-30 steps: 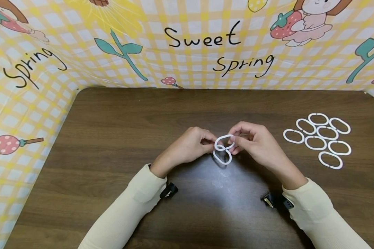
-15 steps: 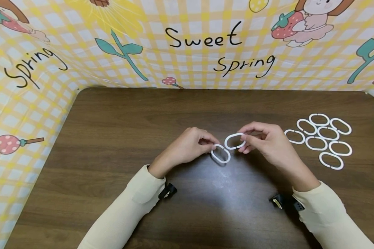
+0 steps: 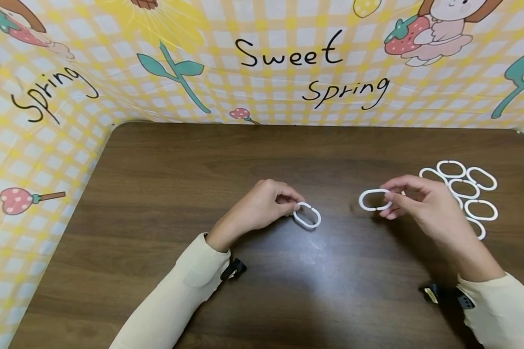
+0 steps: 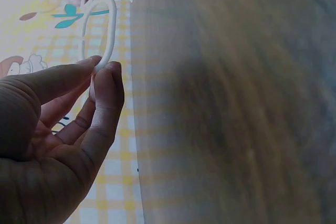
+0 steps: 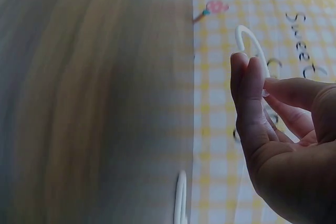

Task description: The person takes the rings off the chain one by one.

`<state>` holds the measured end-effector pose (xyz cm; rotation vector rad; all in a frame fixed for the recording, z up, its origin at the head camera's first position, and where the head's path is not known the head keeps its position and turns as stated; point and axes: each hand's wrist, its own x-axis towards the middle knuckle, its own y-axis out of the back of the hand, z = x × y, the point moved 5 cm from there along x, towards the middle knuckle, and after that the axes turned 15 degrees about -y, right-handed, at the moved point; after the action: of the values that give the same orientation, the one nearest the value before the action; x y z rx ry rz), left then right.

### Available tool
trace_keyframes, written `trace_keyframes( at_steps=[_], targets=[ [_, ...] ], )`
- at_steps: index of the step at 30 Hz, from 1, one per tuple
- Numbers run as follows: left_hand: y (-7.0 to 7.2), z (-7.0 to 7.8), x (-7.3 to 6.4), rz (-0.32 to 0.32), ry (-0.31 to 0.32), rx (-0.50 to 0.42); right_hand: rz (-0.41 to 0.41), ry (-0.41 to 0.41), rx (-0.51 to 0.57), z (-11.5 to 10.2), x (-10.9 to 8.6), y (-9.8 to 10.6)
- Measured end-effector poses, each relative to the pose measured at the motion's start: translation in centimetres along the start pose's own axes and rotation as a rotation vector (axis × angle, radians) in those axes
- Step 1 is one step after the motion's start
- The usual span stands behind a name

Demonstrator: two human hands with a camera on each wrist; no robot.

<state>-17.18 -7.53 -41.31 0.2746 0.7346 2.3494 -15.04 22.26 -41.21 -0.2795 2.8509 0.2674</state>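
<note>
My left hand [image 3: 262,206] pinches a white oval link ring [image 3: 319,219] at its left end, thumb against fingertips, over the middle of the table. In the left wrist view that ring [image 4: 112,30] stands up from the fingertips, a small gap showing in its side. Farther right, my right hand [image 3: 430,208] pinches a second white link ring [image 3: 361,199] by its right end. The right wrist view shows this ring [image 5: 257,45] rising past the fingers, partly hidden by them. The two held rings are apart.
Several more white link rings [image 3: 480,200] lie flat in a cluster at the right of the brown wooden table [image 3: 179,160]; my right hand and wrist cover some of them. A yellow checked cloth [image 3: 270,87] hangs behind the table's back edge and along its left side.
One second ago the two rings overlapped in view between my hands. The right hand has since carried its ring off to the right, near the cluster. My left hand has stayed almost in place.
</note>
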Motion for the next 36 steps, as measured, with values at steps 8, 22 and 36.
trace_keyframes(
  at_steps=[8,22,36],
  targets=[
    [0.2,0.0,-0.2,0.004,-0.005,0.004,0.099,-0.05,-0.033,1.6,-1.2,4.4],
    [0.1,0.0,-0.1,0.002,0.024,-0.022,0.158,-0.194,-0.152,4.4,-2.7,8.7],
    [-0.2,0.1,-0.1,-0.003,0.018,-0.012,0.215,-0.225,-0.338,4.7,-3.1,8.8]
  ],
)
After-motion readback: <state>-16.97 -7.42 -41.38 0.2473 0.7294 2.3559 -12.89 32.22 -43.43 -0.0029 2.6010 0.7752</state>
